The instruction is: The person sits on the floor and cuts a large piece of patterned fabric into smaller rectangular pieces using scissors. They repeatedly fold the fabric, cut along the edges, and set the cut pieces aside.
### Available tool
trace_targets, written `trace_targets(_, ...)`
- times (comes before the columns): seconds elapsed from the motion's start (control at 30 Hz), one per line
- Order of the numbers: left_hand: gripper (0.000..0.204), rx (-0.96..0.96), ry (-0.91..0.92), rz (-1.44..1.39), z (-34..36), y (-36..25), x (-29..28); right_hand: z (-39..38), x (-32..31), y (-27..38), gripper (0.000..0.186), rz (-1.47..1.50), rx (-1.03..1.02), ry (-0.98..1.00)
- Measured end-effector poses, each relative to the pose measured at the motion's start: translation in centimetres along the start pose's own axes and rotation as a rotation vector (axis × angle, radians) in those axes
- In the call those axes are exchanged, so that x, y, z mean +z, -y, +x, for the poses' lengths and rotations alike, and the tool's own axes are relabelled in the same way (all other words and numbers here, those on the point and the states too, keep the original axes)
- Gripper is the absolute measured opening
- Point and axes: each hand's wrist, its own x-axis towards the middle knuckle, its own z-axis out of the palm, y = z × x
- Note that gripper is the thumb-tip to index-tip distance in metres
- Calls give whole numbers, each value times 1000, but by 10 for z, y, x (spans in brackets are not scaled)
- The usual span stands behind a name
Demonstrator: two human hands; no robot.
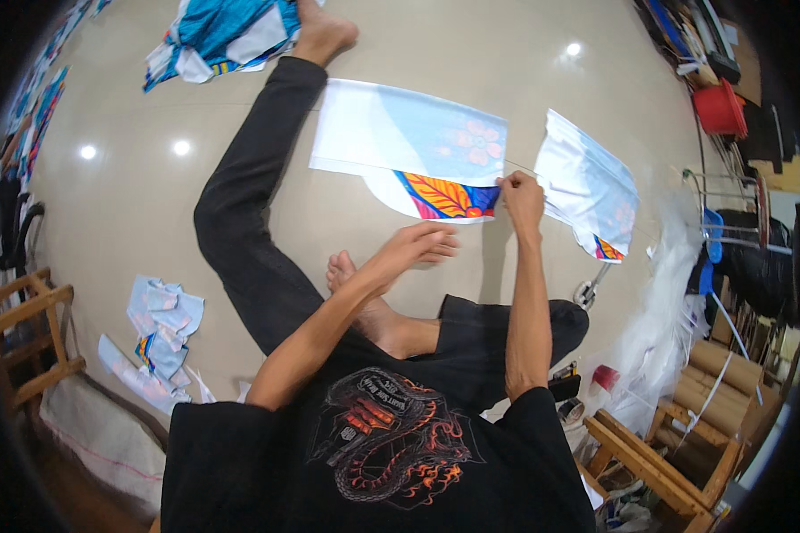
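Observation:
A folded piece of pale blue and white printed fabric [409, 133] lies flat on the floor in front of me, its turned-up lower part showing a bright orange, blue and pink leaf pattern. My right hand [523, 197] pinches its right edge near the coloured corner. Below the fabric, my left hand [420, 245] hovers with fingers stretched out, slightly blurred and holding nothing. A second fabric piece [587, 182] with similar print lies just right of my right hand. Close to my right knee is a metal tool with a ring-shaped end [584, 295], partly hidden.
A teal fabric pile [231, 35] lies by my outstretched foot. Crumpled fabric scraps [163, 329] are at left, near a wooden stool [31, 329]. On the right are clear plastic sheeting [653, 311], a red bucket [718, 108], brown rolls [707, 391] and a wooden frame [649, 466].

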Motion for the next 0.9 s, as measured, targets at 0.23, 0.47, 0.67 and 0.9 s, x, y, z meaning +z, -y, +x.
trace_targets(0.23,71,-88,-82,-687,126,-17,7,9,-23,38,17,719,123,160)
trace_targets(0.47,41,377,-893,-748,154,-60,-156,-1,-49,58,21,1018,75,180)
trace_targets(0.67,51,537,-1013,249,61,-94,-136,-27,-19,-2,21,1049,107,245)
trace_targets(0.9,55,521,-797,1160,25,-60,-143,-64,19,-17,21,814,148,118)
